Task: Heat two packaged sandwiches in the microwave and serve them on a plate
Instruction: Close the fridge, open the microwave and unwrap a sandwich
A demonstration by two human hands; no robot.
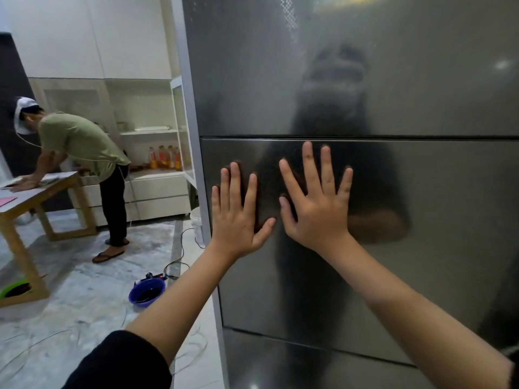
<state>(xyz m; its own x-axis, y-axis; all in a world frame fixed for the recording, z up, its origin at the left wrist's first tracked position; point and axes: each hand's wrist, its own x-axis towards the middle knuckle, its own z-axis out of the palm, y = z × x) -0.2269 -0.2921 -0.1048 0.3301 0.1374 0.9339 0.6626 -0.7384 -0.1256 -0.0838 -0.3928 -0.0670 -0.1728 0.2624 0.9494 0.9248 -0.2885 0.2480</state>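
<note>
On steel fridge drawer: left hand, right hand flat, grips released; apparently unlabelled

The steel door runs past the right edge. Its reflection is a dark blur. The table is cut off at the left edge.

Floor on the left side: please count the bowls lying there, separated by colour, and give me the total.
Blue bowl: 1
Green bowl, partly hidden behind the wooden table leg: 1
Total: 2
</note>
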